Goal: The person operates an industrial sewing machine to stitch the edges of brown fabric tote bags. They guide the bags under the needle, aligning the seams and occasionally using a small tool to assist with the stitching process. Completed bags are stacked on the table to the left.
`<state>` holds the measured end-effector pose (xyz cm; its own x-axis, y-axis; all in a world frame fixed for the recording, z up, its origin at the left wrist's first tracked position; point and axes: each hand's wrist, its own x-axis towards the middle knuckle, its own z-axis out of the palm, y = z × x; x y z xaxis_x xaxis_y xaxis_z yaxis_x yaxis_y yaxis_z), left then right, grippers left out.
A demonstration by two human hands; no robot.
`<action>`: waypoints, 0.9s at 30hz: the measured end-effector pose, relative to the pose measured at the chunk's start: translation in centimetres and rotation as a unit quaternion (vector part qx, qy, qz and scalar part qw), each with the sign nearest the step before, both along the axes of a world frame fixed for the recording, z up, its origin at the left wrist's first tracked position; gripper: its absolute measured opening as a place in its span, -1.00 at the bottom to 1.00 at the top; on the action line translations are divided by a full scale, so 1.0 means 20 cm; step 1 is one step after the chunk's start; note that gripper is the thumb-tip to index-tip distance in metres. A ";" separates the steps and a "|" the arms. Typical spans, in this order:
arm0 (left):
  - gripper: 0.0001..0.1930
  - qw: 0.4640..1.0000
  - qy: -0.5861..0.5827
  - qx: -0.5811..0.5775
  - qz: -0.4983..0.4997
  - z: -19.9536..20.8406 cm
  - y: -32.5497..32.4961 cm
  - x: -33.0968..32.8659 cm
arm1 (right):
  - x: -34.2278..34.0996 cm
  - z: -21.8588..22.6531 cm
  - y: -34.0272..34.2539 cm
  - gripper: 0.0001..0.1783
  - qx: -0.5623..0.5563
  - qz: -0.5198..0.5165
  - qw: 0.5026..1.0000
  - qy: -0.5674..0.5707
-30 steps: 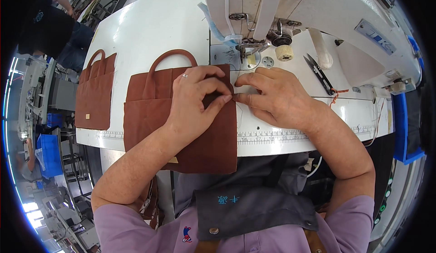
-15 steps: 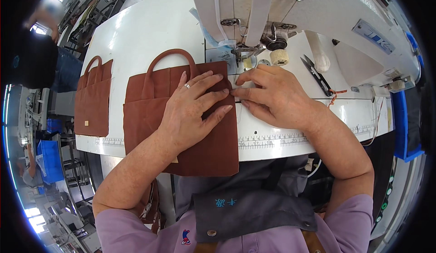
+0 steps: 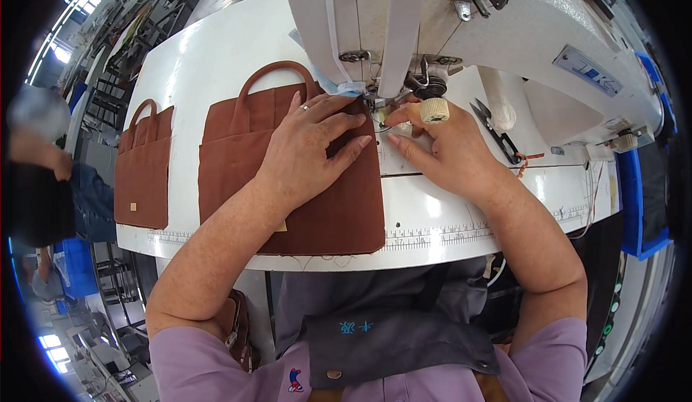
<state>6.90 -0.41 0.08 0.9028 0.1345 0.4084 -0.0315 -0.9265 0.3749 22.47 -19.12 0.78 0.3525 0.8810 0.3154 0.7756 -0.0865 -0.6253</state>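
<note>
A reddish-brown fabric bag panel with a looped handle lies flat on the white sewing table, its far right corner at the needle of the sewing machine. My left hand, a ring on one finger, rests spread on the panel with the fingertips near its right edge. Just right of the needle is my right hand, thumb and index finger apart, its other fingers partly hidden behind the machine's cream knob. Nothing shows between the right thumb and index finger.
A second brown bag panel with a handle lies at the left of the table. Black thread snips lie right of my right hand. A printed ruler strip runs along the near edge. A blue bin stands beyond the right end.
The brown panel has slid away from me, its far corner now up at the needle. My left hand moved along with it. My right thumb and index finger have spread and come off the panel's edge.
</note>
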 end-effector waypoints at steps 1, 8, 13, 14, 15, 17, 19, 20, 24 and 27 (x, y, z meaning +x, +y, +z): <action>-0.72 1.000 -0.005 -0.002 -0.004 0.00 0.00 0.01 | 0.00 0.02 0.00 -0.74 -0.018 -0.002 1.000 0.019; -0.72 0.999 0.007 -0.045 -0.004 0.01 0.04 0.05 | 0.06 0.00 0.02 -0.68 -0.034 0.027 0.980 0.195; -0.69 1.000 -0.003 -0.027 -0.010 0.01 0.04 0.05 | 0.09 -0.04 0.02 -0.70 -0.017 0.036 0.966 0.257; -0.69 0.999 -0.003 -0.032 -0.012 0.00 0.04 0.05 | 0.09 -0.04 0.01 -0.72 -0.004 0.050 0.959 0.278; -0.69 0.999 -0.002 -0.036 -0.013 0.00 0.04 0.05 | 0.09 -0.03 0.01 -0.74 0.009 0.063 0.952 0.300; -0.69 0.999 -0.001 -0.037 -0.013 0.00 0.04 0.04 | 0.10 -0.03 0.02 -0.76 0.019 0.065 0.958 0.278; -0.68 1.000 0.001 -0.029 -0.011 0.01 0.04 0.05 | 0.07 -0.05 0.03 -0.76 0.016 0.042 0.981 0.191; -0.68 1.000 0.000 -0.023 -0.017 0.01 0.05 0.05 | 0.05 -0.05 0.04 -0.75 0.024 0.033 0.992 0.119; -0.69 0.999 0.004 -0.032 -0.037 0.00 0.08 0.07 | 0.01 -0.09 0.06 -0.73 0.062 0.011 0.995 -0.076; -0.69 0.998 0.019 -0.051 -0.039 0.01 0.09 0.07 | 0.00 -0.08 0.06 -0.73 0.070 0.006 0.992 -0.109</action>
